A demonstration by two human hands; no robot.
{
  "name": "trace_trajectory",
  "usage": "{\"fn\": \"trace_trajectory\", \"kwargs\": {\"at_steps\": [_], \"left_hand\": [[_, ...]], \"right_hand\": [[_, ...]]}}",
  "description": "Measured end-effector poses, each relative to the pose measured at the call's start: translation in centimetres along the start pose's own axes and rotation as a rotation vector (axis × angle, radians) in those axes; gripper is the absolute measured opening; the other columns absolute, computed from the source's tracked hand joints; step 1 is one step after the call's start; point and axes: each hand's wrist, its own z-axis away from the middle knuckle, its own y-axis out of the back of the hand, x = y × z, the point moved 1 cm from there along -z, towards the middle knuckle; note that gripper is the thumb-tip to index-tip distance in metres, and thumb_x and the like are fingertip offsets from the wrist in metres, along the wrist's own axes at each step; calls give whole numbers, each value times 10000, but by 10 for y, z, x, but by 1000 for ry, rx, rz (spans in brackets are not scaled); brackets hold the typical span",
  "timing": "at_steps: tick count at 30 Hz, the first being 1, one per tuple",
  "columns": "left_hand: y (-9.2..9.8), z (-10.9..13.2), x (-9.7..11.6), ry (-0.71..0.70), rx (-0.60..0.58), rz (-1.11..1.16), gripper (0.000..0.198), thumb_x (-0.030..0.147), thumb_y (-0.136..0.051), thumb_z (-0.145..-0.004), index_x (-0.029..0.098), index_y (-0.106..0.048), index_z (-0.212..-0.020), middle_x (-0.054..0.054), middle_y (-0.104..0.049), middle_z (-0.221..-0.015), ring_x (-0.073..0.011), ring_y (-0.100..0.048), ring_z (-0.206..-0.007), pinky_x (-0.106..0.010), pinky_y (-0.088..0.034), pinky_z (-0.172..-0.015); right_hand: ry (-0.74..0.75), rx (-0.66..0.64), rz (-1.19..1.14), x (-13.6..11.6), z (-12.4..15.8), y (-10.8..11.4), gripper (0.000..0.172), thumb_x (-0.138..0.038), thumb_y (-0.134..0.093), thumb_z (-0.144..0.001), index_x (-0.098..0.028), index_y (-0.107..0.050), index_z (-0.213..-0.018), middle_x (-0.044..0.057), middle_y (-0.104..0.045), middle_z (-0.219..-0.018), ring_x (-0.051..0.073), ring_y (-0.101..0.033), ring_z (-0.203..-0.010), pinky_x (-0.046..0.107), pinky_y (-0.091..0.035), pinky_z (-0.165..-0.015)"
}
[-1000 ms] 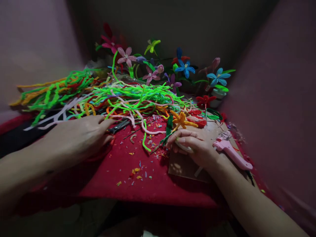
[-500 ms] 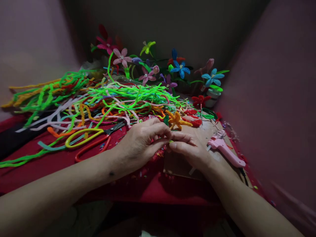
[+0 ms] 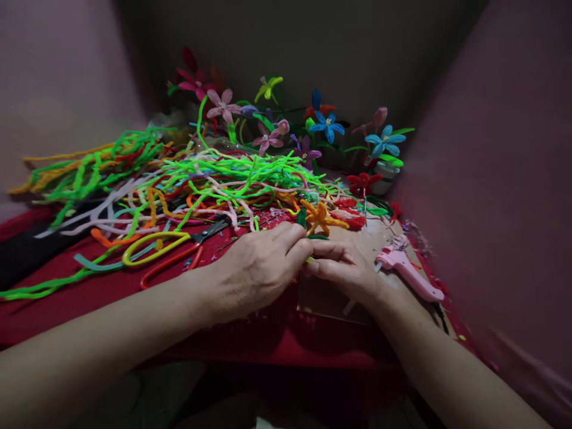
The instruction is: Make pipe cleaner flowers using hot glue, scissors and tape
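Observation:
My left hand [image 3: 259, 271] and my right hand [image 3: 344, 274] meet fingertip to fingertip low over the red cloth [image 3: 223, 322]. Both are pinched on a short green pipe-cleaner piece [image 3: 310, 259], of which only a tip shows between the fingers. Just beyond the hands lies an orange pipe-cleaner flower [image 3: 320, 217] with a dark green stem. My right hand rests over a brown cardboard sheet [image 3: 330, 304].
A big tangle of coloured pipe cleaners [image 3: 187, 179] covers the left and middle. Scissors [image 3: 170, 250] with yellow and red handles lie left of my hands. A pink glue gun [image 3: 404, 271] lies at the right. Finished flowers [image 3: 328, 122] stand at the back.
My left hand left the scissors area and came right to join my right hand. The scissors now lie uncovered. Both hands closed together on the green piece.

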Motion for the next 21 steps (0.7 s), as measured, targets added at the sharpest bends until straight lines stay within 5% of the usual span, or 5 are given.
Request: {"fn": "trace_trajectory", "kwargs": {"at_steps": [10, 18, 21], "left_hand": [[-1, 5, -1, -104, 150, -31, 245, 120, -401, -903, 111, -636, -834, -119, -663, -861, -204, -604, -809, -304, -471, -687], [0, 4, 6, 7, 212, 47, 171, 99, -466, -858, 92, -637, -851, -120, -656, -813, -195, -570, -742, -313, -453, -646], [3, 3, 9, 190, 161, 138, 204, 117, -431, -855, 110, -627, -795, -106, -635, -782, -190, -550, -706, -331, -439, -640]], "right_hand": [[10, -70, -4, -6, -1, 0, 142, -224, -586, -766, -177, -704, -830, -6, -566, -718, 140, -527, -735, 285, -420, -758], [11, -17, 75, -6, 1, -2, 216, -266, -600, -768, -173, -699, -937, 25, -646, -846, 180, -578, -846, 323, -437, -796], [80, 107, 248, -8, 0, -4, 217, -274, -633, -755, -165, -679, -937, 45, -651, -872, 188, -580, -849, 329, -442, -785]]}}
